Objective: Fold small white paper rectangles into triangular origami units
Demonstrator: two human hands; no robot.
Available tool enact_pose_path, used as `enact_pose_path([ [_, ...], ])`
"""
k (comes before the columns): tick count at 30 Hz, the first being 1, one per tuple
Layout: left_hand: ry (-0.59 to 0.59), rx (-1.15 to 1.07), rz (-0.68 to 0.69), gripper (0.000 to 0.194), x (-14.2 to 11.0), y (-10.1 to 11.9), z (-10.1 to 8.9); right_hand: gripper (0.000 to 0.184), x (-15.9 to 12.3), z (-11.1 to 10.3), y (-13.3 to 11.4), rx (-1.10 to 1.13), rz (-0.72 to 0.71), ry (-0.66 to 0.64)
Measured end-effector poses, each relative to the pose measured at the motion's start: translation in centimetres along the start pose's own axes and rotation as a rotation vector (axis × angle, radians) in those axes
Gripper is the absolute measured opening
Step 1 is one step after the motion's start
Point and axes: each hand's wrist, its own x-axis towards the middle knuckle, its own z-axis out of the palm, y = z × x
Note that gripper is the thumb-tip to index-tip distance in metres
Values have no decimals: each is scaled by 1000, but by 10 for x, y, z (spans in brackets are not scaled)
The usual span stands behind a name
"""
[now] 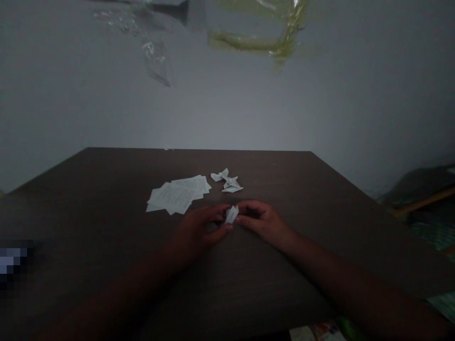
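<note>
A small folded piece of paper (232,215) with print on it is held between my two hands, just above the dark table (227,284). My left hand (202,227) pinches its left and lower side with thumb and fingers. From the right, the thumb and index finger of my right hand (265,220) grip its other side. Beyond my hands lie several folded paper shapes (232,183) with pointed corners. To their left, several loose printed sheets (176,195) lie overlapped in a spread pile.
A pale wall (227,109) rises behind the table, with yellowish tape (249,41) and clear tape (156,59) stuck on it. A blurred-out object (10,260) is at the left edge. Dark items and a wooden bar (426,201) stand beyond the table's right edge.
</note>
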Motion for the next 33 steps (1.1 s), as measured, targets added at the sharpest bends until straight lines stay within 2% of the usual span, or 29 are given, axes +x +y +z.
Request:
enact_pose_path([
  [4,-3,20,25,36,-2,-2,1,35,-2,0,-1,-31,-49,-50],
  [10,2,44,64,35,-2,1,1,29,-2,0,-6,-81,-72,-42],
  [19,-12,35,19,36,-1,-4,-1,21,-2,0,-12,-124,-92,-37],
  [22,-7,38,30,35,-1,-2,-2,18,-3,0,-8,-160,-116,1],
  [27,69,157,164,35,-5,3,4,23,-8,8,1,-298,-175,121],
  [30,51,215,232,36,-7,9,8,30,-11,14,3,-284,-123,173],
  [33,6,223,258,42,-7,16,11,27,-12,17,0,-196,-52,195],
])
